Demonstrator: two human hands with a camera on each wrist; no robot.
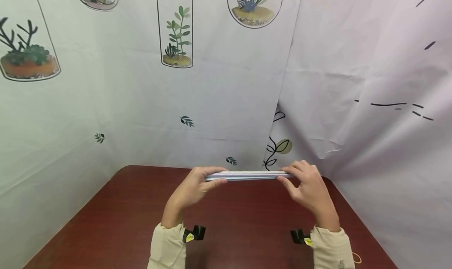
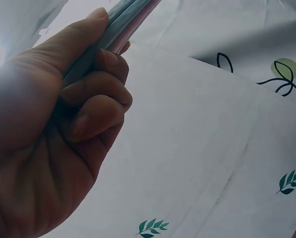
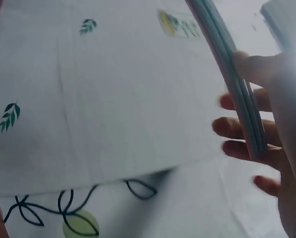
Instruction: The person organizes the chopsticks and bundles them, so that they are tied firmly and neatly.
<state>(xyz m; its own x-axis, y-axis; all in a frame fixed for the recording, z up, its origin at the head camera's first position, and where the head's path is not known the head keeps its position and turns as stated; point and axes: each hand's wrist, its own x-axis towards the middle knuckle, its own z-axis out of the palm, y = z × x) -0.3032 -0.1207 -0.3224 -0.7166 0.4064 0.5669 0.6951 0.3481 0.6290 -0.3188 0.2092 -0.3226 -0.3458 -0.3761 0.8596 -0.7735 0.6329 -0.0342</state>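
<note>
A thin, flat, layered stack (image 1: 250, 175) is held up level above the table, seen edge-on in the head view. Its edges are pale blue, white and faintly pink, like several thin booklets or folded sheets; its exact kind cannot be told. My left hand (image 1: 192, 188) grips the left end, thumb on the near lower side. In the left wrist view, its fingers curl around the stack (image 2: 123, 21). My right hand (image 1: 310, 188) pinches the right end between thumb and fingers. The right wrist view shows the layers of the stack (image 3: 234, 82) pressed together, with fingertips behind them.
Below the hands lies a dark red-brown table (image 1: 247, 218) with rounded far corners. A white cloth printed with plants (image 1: 226, 92) hangs behind and along the sides. Each wrist carries a small black camera, such as the left one (image 1: 199, 232).
</note>
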